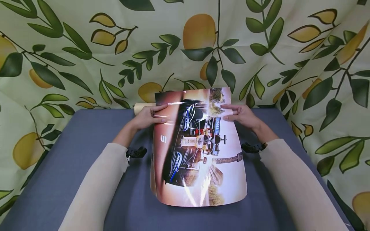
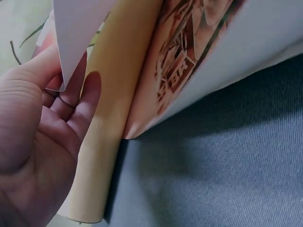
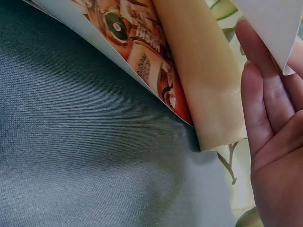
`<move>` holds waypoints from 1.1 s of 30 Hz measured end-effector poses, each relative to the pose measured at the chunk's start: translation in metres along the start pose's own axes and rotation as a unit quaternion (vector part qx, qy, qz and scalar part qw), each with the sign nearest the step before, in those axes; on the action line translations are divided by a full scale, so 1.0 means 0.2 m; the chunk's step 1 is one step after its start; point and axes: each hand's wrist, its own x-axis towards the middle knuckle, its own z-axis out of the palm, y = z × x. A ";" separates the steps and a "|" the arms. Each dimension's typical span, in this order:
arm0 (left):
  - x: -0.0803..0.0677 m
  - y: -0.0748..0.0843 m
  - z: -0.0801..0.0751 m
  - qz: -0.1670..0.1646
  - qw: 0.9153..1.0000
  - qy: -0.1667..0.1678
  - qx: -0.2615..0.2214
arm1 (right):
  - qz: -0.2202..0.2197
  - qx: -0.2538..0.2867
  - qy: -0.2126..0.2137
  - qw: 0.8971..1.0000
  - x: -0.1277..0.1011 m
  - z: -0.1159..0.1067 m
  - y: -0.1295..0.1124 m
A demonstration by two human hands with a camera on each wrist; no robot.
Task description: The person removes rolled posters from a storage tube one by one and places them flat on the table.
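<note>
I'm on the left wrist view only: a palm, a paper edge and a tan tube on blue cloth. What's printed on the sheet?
Observer: The head view shows a glossy poster of a dark race car.
Operator: Where's the other hand?
Observer: The right hand holds the poster's far right corner; the left hand holds the far left one.
Operator: Is the tube inside the paper?
Observer: No. The tube lies behind the poster's raised far edge, its left end poking out.
</note>
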 end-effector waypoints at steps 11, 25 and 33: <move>-0.03 -0.02 -0.02 -0.008 0.998 -0.001 -0.065 | -0.008 0.017 -0.016 1.000 -0.01 0.01 -0.05; -0.02 -0.03 -0.04 -0.013 0.997 -0.008 -0.081 | 0.018 0.058 -0.001 0.998 0.00 0.02 -0.04; -0.04 0.01 -0.04 -0.027 0.997 0.005 -0.076 | 0.009 0.009 -0.037 0.999 0.00 -0.01 -0.05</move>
